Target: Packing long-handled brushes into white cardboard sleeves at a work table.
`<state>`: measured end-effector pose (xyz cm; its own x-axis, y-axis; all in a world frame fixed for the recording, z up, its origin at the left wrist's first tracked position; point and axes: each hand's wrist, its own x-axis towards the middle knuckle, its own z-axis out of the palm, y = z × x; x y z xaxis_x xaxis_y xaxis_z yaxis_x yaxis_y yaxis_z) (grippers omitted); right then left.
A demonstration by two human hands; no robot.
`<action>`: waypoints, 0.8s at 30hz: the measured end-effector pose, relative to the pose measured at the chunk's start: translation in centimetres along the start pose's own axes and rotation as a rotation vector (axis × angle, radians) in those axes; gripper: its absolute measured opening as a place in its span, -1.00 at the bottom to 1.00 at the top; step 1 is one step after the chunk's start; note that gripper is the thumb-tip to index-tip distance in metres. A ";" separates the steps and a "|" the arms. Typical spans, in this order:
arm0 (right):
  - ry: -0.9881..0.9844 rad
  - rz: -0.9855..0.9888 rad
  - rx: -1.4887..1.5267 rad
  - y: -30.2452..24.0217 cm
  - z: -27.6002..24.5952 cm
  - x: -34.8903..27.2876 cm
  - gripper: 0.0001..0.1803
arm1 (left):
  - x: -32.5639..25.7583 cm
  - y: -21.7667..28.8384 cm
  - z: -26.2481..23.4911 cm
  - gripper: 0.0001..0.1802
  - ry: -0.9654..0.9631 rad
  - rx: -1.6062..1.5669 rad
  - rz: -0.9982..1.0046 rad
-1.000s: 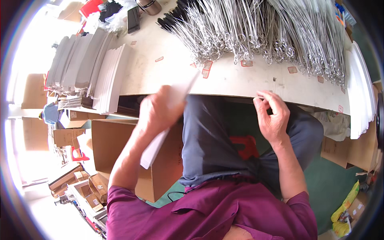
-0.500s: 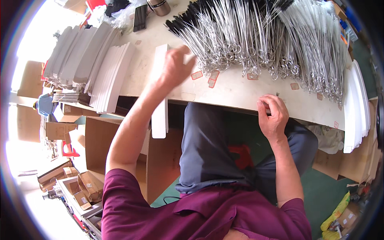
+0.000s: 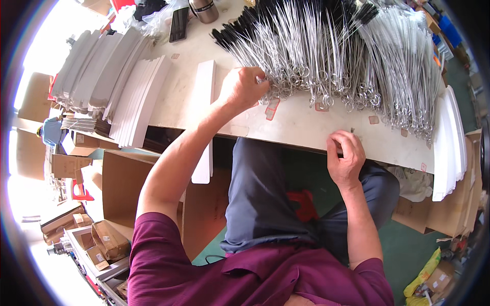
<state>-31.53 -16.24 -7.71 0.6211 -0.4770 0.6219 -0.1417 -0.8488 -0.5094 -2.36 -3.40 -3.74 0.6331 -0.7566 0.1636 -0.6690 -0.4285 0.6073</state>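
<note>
A broad pile of thin wire brushes [image 3: 306,51] covers the far side of the table, with ring ends toward me and dark bristles at the far ends. At the pile's near left corner, my left hand [image 3: 245,87] has its fingers closed on the ring end of a wire brush, partly hidden by the fingers. A long flat white carton [image 3: 205,79] lies under my left forearm and juts past the table's edge. My right hand [image 3: 347,158] rests by the near edge, fingers curled in, and nothing shows between them.
Stacks of white cartons [image 3: 138,99] stand at the left, and more white cartons [image 3: 451,145] hang over the right edge. A phone [image 3: 178,24] and a steel flask [image 3: 204,10] are at the back. An open cardboard box [image 3: 125,188] stands below the table at the left.
My left hand has moved right from above the white carton to the near ring ends of the brush pile and closed there. My right hand has stayed nearly still.
</note>
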 end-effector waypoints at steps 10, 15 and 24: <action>-0.062 0.002 0.175 -1.9 -0.3 1.2 -0.88 | 0.1 0.0 -1.8 -0.87 0.181 -0.267 0.036; -0.144 -0.354 0.095 -5.6 1.3 7.2 -0.82 | 0.6 0.1 -1.5 -0.87 0.205 -0.432 0.086; -0.431 -0.641 -0.209 -5.8 9.7 14.4 -0.54 | 0.1 3.3 -5.7 -0.91 0.248 -0.268 0.111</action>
<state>-14.35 -16.00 -1.58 0.8678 0.2119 0.4495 0.2287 -0.9733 0.0174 -2.27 -2.11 2.77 0.6596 -0.6347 0.4026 -0.6338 -0.1818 0.7518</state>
